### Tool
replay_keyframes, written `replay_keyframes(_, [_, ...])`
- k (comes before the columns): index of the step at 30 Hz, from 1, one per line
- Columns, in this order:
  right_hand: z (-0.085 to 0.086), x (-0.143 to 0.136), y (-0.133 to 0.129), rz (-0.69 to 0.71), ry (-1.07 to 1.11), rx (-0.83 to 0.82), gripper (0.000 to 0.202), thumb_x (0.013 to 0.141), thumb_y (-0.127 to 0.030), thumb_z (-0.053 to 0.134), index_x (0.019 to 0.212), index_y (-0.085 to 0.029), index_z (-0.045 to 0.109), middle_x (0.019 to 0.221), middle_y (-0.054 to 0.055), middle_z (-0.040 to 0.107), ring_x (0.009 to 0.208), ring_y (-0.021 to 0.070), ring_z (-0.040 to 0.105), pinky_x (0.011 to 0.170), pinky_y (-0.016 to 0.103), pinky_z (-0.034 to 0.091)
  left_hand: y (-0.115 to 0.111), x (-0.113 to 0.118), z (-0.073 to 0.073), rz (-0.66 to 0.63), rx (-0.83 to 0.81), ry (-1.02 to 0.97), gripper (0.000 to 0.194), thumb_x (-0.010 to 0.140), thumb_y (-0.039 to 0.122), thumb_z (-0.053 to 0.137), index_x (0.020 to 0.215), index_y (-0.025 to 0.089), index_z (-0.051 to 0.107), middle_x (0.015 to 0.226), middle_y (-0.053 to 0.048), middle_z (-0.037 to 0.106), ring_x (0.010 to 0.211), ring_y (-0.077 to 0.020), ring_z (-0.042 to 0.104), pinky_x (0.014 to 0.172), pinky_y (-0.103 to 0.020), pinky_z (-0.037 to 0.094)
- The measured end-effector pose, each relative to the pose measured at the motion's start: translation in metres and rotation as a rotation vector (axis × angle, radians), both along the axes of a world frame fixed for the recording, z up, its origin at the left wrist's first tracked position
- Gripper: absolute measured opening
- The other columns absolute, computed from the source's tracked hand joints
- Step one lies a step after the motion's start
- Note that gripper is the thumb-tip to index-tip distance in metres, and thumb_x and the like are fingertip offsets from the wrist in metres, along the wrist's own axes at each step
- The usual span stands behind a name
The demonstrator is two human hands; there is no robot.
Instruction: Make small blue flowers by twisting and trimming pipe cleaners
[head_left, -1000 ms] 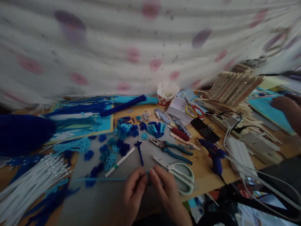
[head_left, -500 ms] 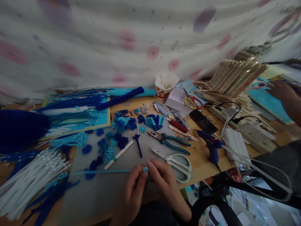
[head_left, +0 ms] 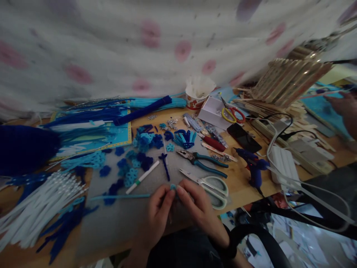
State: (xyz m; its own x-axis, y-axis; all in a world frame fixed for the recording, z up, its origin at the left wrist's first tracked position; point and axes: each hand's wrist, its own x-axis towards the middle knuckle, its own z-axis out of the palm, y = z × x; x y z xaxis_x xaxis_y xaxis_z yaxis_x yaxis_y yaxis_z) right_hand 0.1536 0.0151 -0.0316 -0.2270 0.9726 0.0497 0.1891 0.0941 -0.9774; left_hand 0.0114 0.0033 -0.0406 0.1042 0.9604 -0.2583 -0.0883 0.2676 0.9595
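Observation:
Both of my hands are close together over the front of the grey mat. A light blue pipe cleaner stretches out leftward from them. My left hand pinches its right end between thumb and fingers. With thumb and fingertips, my right hand grips the same end, where a small blue curl shows between the hands. Just behind lie a dark blue twisted pipe cleaner piece and a white pen. White-handled scissors and teal-handled pliers rest to the right. Several blue pipe cleaner flowers lie left.
White pipe cleaners are bundled at left. On the right are a blue glue gun with its cord, a phone and a power strip. A paper cup stands at back. Another person's hand is far right.
The view has shifted slightly, so the tools on the right appear further right. My hands stay pinched on the light blue pipe cleaner, with the right wrist showing more.

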Motion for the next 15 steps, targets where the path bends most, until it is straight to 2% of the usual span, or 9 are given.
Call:
replay_keyframes(4, [0.000, -0.005, -0.001, -0.040, 0.030, -0.013, 0.044, 0.103, -0.044, 0.044, 0.066, -0.022, 0.044, 0.061, -0.005, 0.041, 0.058, 0.0124, 0.041, 0.054, 0.025, 0.032, -0.003, 0.000, -0.010, 0.061, 0.070, 0.001, 0.043, 0.091, 0.057, 0.063, 0.070, 0.018, 0.061, 0.062, 0.003, 0.049, 0.056, -0.0113, 0.045, 0.053, -0.022, 0.037])
replay_keyframes(8, [-0.005, -0.010, -0.003, -0.061, 0.073, -0.046, 0.047, 0.103, -0.048, 0.045, 0.064, -0.022, 0.043, 0.058, -0.006, 0.039, 0.054, 0.0116, 0.037, 0.050, 0.025, 0.029, -0.003, -0.001, -0.015, 0.075, 0.046, -0.060, 0.045, 0.086, 0.061, 0.067, 0.073, 0.018, 0.063, 0.065, 0.003, 0.052, 0.060, -0.0125, 0.048, 0.054, -0.022, 0.040])
replay_keyframes(12, [-0.008, -0.012, 0.000, -0.095, 0.020, -0.025, 0.035, 0.102, -0.039, 0.050, 0.073, -0.021, 0.053, 0.065, -0.003, 0.054, 0.061, 0.0129, 0.049, 0.057, 0.024, 0.038, 0.002, -0.007, -0.008, 0.054, -0.013, 0.008, 0.044, 0.086, 0.059, 0.068, 0.069, 0.019, 0.062, 0.058, 0.004, 0.050, 0.053, -0.0107, 0.044, 0.049, -0.021, 0.036])
replay_keyframes(15, [-0.005, -0.004, -0.001, -0.105, -0.077, 0.062, 0.024, 0.103, -0.033, 0.048, 0.084, -0.021, 0.057, 0.076, 0.000, 0.063, 0.069, 0.0152, 0.057, 0.064, 0.025, 0.044, 0.006, -0.011, -0.003, 0.000, -0.056, 0.032, 0.047, 0.084, 0.061, 0.069, 0.066, 0.019, 0.061, 0.054, 0.005, 0.050, 0.046, -0.0095, 0.043, 0.044, -0.021, 0.033])
